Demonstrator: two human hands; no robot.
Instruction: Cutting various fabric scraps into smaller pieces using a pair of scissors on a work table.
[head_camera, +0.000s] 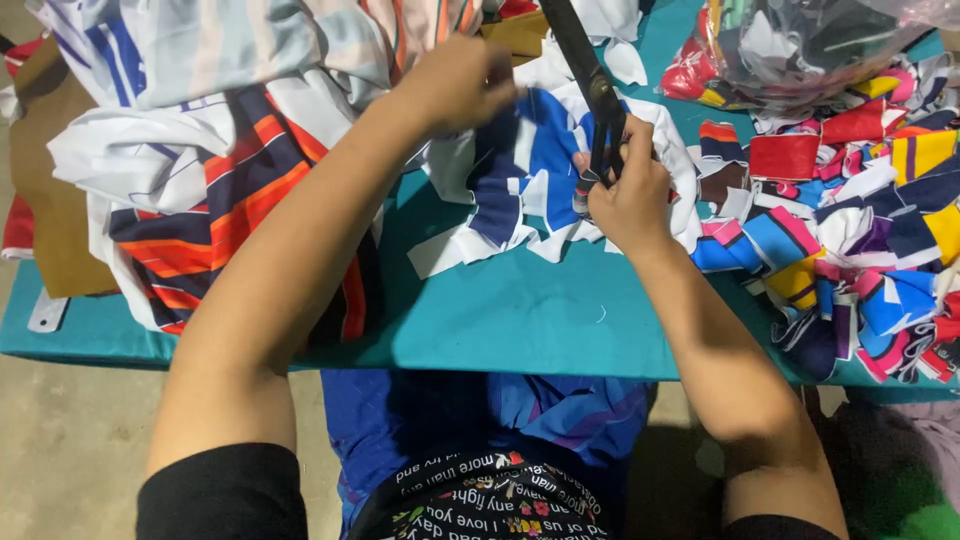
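My right hand grips the handles of large black scissors, whose blades point up and away over the table. My left hand pinches the far edge of a white and blue striped piece of fabric that lies between both hands. The scissors cross the right side of that fabric.
A teal table carries a big heap of striped white, navy and orange cloth at the left. Many small colourful fabric scraps pile up at the right, below a clear plastic bag of scraps. Brown cardboard lies at the far left.
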